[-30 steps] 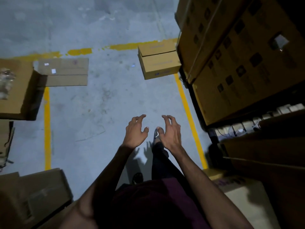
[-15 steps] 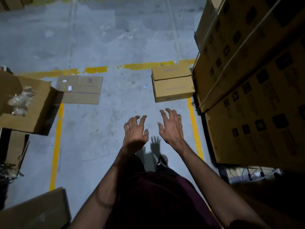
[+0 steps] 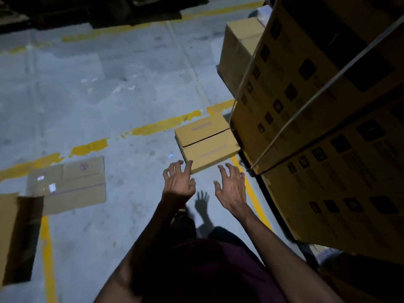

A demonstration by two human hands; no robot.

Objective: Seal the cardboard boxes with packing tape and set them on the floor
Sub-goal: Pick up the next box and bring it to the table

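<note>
Both hands are reaching forward over the grey floor (image 3: 113,101), the left hand (image 3: 178,182) and right hand (image 3: 230,185) apart from each other, fingers spread and loosely bent, holding nothing. One closed cardboard box (image 3: 206,142) is sitting on the floor just beyond the fingertips, beside the stacked cartons (image 3: 317,119) on the right, whose dark printed labels are too blurred for reading. Flattened cardboard (image 3: 70,184) is lying to the left near the yellow line (image 3: 166,123)

Dark maroon shirt (image 3: 209,270), bare forearms, dark trousers (image 3: 220,232), no gloves or rings.
</note>
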